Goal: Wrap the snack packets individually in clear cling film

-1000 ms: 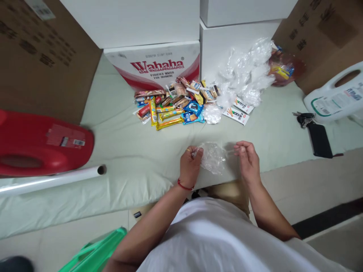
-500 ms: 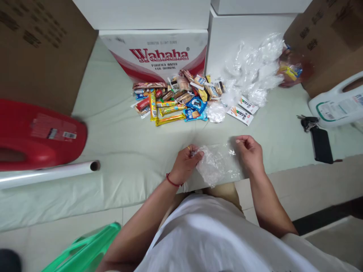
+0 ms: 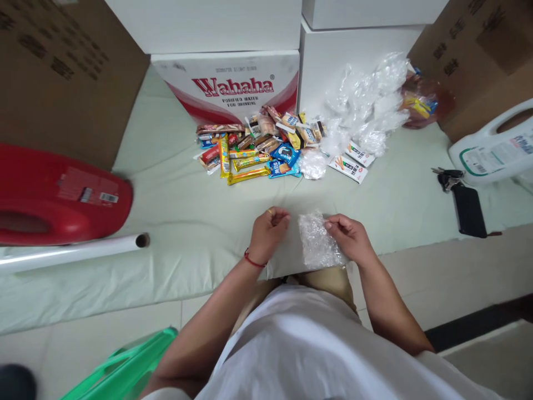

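A crinkled clear plastic bag (image 3: 318, 244) lies spread at the table's front edge, between my hands. My right hand (image 3: 350, 236) pinches its upper right edge between thumb and fingers. To the left of the bag, my left hand (image 3: 266, 233) is closed, its thumb and fingers drawn together, with a small gap to the plastic and nothing visible in the grip. Beyond the hands is a pile of wrapped snacks (image 3: 250, 161), with yellow, blue and red packets. Two white packets (image 3: 347, 168) lie at its right, beside a heap of clear plastic bags (image 3: 358, 105).
A Wahaha carton (image 3: 229, 83) stands behind the snacks. On the left are a red jug (image 3: 62, 194) and a white roll (image 3: 75, 253). To the right are a white jug (image 3: 495, 150), keys (image 3: 448, 180) and a black phone-like object (image 3: 469, 211). A green bag (image 3: 125, 361) is below the table.
My left hand has come off the plastic bag and moved slightly left. My right hand has moved left and taken hold of the bag's edge. The view has shifted slightly.
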`<act>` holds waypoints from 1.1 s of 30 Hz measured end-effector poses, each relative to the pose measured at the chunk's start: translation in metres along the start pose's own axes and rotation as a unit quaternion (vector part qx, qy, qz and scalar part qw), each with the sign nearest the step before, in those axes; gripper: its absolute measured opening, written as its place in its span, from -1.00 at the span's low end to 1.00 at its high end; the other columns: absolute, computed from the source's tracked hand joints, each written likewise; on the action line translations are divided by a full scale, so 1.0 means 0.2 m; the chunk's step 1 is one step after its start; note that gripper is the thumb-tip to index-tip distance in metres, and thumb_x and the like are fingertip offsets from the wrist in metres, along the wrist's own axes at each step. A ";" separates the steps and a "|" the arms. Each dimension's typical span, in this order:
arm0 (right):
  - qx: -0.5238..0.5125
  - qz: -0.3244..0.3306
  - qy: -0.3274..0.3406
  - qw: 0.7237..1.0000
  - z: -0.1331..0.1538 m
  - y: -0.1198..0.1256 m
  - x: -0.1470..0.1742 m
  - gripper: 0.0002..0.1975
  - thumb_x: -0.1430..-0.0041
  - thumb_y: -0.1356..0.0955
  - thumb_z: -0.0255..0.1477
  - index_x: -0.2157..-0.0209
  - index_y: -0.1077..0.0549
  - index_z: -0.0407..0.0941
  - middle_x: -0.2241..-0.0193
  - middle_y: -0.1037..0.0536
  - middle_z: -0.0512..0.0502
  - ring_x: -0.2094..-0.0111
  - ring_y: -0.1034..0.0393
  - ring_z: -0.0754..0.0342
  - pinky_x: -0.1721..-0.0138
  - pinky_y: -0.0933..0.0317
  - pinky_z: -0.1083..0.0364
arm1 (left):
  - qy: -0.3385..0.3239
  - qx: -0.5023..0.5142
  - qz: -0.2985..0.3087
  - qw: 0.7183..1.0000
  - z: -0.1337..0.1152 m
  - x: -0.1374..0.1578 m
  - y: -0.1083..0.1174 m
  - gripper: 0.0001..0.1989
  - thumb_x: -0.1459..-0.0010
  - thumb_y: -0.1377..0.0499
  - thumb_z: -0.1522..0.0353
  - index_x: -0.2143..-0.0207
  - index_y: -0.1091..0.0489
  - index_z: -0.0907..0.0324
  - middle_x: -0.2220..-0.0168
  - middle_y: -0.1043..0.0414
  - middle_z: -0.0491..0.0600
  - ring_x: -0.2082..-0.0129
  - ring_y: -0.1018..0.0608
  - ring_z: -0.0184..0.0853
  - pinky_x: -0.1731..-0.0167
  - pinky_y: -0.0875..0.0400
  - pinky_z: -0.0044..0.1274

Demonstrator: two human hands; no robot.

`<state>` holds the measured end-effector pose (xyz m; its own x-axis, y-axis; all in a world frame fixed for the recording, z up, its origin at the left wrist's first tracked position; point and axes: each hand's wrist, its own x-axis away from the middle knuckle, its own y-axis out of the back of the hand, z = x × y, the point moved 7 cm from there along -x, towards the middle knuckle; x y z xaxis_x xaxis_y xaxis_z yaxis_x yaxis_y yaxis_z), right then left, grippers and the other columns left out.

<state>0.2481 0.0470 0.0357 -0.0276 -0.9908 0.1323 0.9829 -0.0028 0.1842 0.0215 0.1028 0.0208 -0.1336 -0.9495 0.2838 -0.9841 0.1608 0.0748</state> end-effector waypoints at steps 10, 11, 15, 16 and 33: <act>0.028 -0.022 0.023 0.999 0.05 -0.03 0.05 -0.61 -0.28 -0.41 -0.02 0.32 -0.59 -0.08 0.50 -0.48 0.00 0.46 -0.30 0.10 0.39 -0.20 0.10 | 0.006 -0.038 -0.007 0.999 0.02 0.11 -0.13 -0.75 -0.14 -0.27 0.16 0.35 -0.57 0.15 0.54 -0.46 -0.13 0.51 -0.44 -0.38 0.40 -0.33 -0.54; 0.027 -0.027 0.018 0.999 0.04 -0.02 0.05 -0.60 -0.29 -0.41 -0.02 0.34 -0.58 -0.08 0.53 -0.45 0.02 0.48 -0.27 0.11 0.41 -0.18 0.11 | 0.005 -0.048 0.000 0.999 0.02 0.11 -0.13 -0.74 -0.17 -0.24 0.15 0.37 -0.56 0.15 0.60 -0.41 -0.16 0.54 -0.41 -0.39 0.43 -0.30 -0.54; 0.027 -0.049 0.003 0.998 0.01 0.05 0.06 -0.59 -0.29 -0.40 -0.01 0.36 -0.56 -0.09 0.59 -0.37 0.06 0.53 -0.19 0.13 0.46 -0.11 0.12 | 0.001 -0.071 0.045 0.996 -0.01 0.11 -0.13 -0.65 -0.20 -0.21 0.09 0.49 -0.48 0.14 0.68 -0.29 -0.18 0.62 -0.31 -0.42 0.52 -0.19 -0.55; 0.030 -0.055 0.001 0.998 0.00 0.07 0.07 -0.58 -0.29 -0.40 -0.01 0.36 -0.56 -0.09 0.60 -0.36 0.06 0.54 -0.18 0.14 0.47 -0.09 0.13 | 0.003 -0.072 0.050 0.996 -0.01 0.11 -0.12 -0.63 -0.19 -0.21 0.07 0.51 -0.46 0.14 0.68 -0.28 -0.18 0.63 -0.28 -0.42 0.54 -0.16 -0.55; 0.029 -0.093 -0.030 0.995 -0.08 0.26 0.07 -0.56 -0.23 -0.44 0.03 0.40 -0.53 -0.09 0.63 -0.32 0.09 0.57 -0.11 0.15 0.50 -0.06 0.13 | -0.036 -0.013 0.011 0.999 -0.02 0.08 0.15 -0.66 -0.09 -0.34 0.08 0.43 -0.43 0.15 0.55 -0.31 -0.17 0.54 -0.25 -0.45 0.50 -0.12 -0.58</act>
<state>0.3010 0.0306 0.0322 -0.2213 -0.9639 0.1479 0.9472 -0.1765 0.2676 -0.0101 0.0943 0.0314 -0.1632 -0.9626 0.2161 -0.9778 0.1870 0.0945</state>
